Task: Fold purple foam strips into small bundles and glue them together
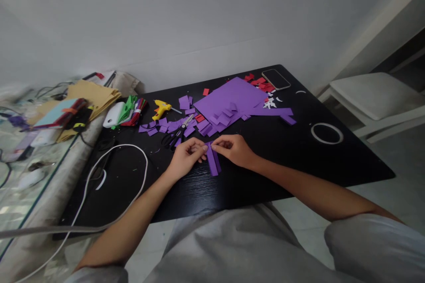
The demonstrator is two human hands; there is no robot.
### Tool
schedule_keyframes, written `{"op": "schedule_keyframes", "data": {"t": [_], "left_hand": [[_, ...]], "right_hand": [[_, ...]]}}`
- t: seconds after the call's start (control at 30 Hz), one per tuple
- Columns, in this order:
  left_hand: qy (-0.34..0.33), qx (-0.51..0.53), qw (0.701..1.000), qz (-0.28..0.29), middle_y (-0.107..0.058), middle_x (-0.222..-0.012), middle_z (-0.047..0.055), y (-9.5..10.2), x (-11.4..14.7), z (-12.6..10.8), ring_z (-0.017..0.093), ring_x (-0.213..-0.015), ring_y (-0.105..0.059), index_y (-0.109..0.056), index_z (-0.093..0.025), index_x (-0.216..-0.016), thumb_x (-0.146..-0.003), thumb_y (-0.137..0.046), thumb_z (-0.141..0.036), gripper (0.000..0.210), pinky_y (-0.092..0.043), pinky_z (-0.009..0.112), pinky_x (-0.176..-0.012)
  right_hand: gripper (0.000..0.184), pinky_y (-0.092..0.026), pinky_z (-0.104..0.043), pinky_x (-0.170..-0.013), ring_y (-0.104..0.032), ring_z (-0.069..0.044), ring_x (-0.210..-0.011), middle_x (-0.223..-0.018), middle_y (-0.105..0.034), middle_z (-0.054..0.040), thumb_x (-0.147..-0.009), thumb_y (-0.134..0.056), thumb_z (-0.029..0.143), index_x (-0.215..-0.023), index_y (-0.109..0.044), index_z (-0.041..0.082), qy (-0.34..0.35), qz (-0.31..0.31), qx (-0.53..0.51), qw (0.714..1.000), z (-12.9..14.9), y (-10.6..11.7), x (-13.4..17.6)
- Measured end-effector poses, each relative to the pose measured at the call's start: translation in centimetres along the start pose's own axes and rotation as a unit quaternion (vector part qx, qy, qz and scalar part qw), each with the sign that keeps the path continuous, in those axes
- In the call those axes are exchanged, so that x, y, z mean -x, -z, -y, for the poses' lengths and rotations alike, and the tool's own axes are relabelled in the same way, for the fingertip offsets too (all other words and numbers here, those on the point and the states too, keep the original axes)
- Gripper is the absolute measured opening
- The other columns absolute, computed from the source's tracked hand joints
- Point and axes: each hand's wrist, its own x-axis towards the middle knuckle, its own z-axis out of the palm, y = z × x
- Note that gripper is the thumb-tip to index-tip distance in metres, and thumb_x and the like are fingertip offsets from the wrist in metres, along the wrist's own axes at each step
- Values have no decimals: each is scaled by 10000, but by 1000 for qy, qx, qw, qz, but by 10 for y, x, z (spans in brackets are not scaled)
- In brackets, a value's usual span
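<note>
A folded purple paper strip (213, 161) hangs between my two hands, close to the front edge of the black table. My left hand (188, 154) pinches its upper left side between thumb and fingers. At the upper right side, my right hand (236, 150) grips the same strip with closed fingertips. Just beyond my left hand lie black-handled scissors (177, 134), blades pointing away over small purple paper pieces (166, 126). A large purple sheet (229, 95) lies farther back, with several cut pieces heaped on its near edge.
On the black table (265, 159) are a yellow glue gun (161, 109), a phone (276, 79), red scraps (260, 83), a white ring (327, 133) and a looping white cable (146, 168). Bundled coloured paper (129, 112) sits left. A white chair (378, 95) stands right.
</note>
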Motion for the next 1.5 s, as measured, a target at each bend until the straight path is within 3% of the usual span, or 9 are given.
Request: {"op": "schedule_keyframes", "data": {"t": [0.1, 0.2, 0.33, 0.97, 1.17, 1.5], "left_hand": [[-10, 0, 1000, -1, -666, -634, 10, -1, 1, 1, 118, -560, -628, -629, -131, -887, -823, -735, -431, 323, -524, 223, -535], [-24, -12, 1000, 12, -674, -658, 16, -2, 2, 4, 121, -586, -638, -634, -134, -903, -872, -681, -438, 309, -535, 227, -560], [-44, -48, 998, 15, -667, -676, 12, -1, 3, 6, 115, -603, -636, -640, -142, -907, -924, -610, -438, 299, -539, 224, -584], [-31, -82, 995, 56, -661, -730, 16, 4, 1, 5, 120, -621, -629, -633, -146, -879, -893, -594, -280, 141, -521, 225, -600], [-74, -151, 984, 56, -640, -714, 1, 6, 1, 4, 123, -647, -622, -632, -154, -867, -911, -545, -238, 129, -490, 221, -619], [-174, -278, 943, 62, -635, -750, 0, 7, 3, -2, 118, -664, -569, -640, -171, -848, -873, -540, -159, 104, -442, 225, -646]], "right_hand": [[238, -375, -214, -392, -492, -88, -420, -597, -619, 1, -824, -665, 362, -803, -720, 131, -78, 50, -70, 993, 2, -2, 1], [259, -344, -194, -319, -463, -73, -365, -578, -598, 17, -795, -688, 389, -799, -696, 130, -112, 66, -98, 987, 2, -3, 0], [258, -356, -171, -308, -465, -60, -363, -567, -587, 26, -778, -705, 385, -784, -686, 128, -119, 70, -120, 983, 3, -2, -1], [187, -382, -164, -305, -496, -69, -387, -539, -564, 38, -742, -694, 310, -722, -674, 126, -170, 96, -195, 961, 2, -3, -3], [206, -368, -164, -311, -478, -63, -376, -518, -552, 42, -736, -716, 319, -678, -655, 131, -181, 108, -187, 960, -1, -1, -4], [192, -378, -162, -320, -457, -57, -381, -503, -526, 46, -725, -711, 278, -625, -628, 137, -208, 115, -208, 949, 1, -1, -4]]}}
